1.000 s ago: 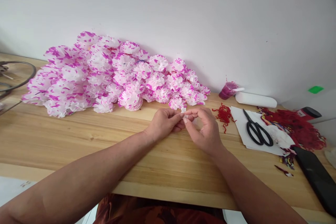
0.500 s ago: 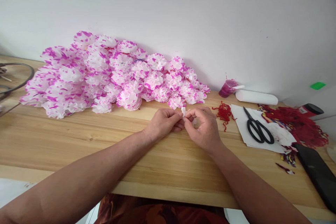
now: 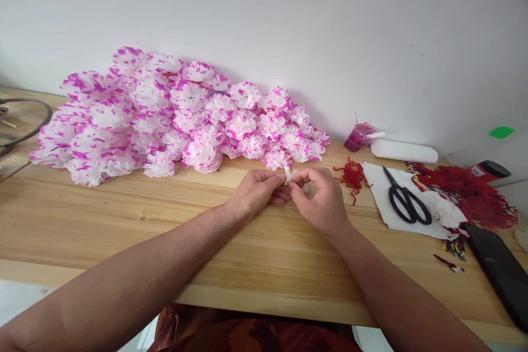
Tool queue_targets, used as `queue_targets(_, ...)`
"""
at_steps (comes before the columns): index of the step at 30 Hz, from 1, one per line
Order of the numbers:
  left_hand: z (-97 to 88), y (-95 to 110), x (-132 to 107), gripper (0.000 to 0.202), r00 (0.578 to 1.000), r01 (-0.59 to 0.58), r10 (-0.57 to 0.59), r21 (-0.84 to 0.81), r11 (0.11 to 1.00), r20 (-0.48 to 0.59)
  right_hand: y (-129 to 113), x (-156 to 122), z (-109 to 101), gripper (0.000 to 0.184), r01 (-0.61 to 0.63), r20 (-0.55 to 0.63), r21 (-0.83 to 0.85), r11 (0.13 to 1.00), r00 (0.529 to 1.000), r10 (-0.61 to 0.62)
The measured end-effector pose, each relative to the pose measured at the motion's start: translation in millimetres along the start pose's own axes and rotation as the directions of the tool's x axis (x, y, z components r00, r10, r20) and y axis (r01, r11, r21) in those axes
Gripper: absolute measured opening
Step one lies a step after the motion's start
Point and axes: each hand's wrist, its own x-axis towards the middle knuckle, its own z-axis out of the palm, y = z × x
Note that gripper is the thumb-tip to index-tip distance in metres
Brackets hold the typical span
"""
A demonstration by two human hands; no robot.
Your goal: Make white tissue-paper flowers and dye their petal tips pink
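My left hand point(image 3: 256, 192) and my right hand point(image 3: 319, 198) meet at the middle of a wooden table point(image 3: 124, 225). Both pinch a small white folded piece of paper point(image 3: 289, 174) between thumbs and fingertips. Most of the paper is hidden by my fingers. Just beyond my hands lies a big heap of pink-and-white paper flowers point(image 3: 173, 115) against the wall.
To the right lie red thread scraps point(image 3: 351, 175), black scissors point(image 3: 406, 202) on white paper sheets point(image 3: 383, 198), a pink cup point(image 3: 358, 138), a white tube point(image 3: 404, 151), a red thread pile point(image 3: 470, 195) and a black flat object point(image 3: 497, 275). A wire ring point(image 3: 25, 121) sits far left.
My hands have stayed together on the small paper, with only slight finger shifts. The view has drifted a little.
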Motion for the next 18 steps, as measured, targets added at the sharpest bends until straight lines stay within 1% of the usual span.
queue_targets(6,0.3,0.2,-0.5,0.033,1.000,0.006,-0.006,-0.016,1.000,-0.012,1.8,-0.2,0.0,0.008,-0.006,0.013,0.026,1.000,1.000,0.006)
queue_targets(12,0.3,0.7,0.0,0.030,1.000,0.006,-0.007,-0.029,1.000,-0.014,3.6,-0.1,0.3,0.008,-0.008,0.004,0.008,1.000,1.000,0.008)
queue_targets(18,0.1,0.0,1.0,0.030,1.000,0.004,-0.005,-0.026,1.000,-0.023,1.9,0.5,-1.0,0.009,0.038,0.008,0.018,0.999,0.999,-0.038)
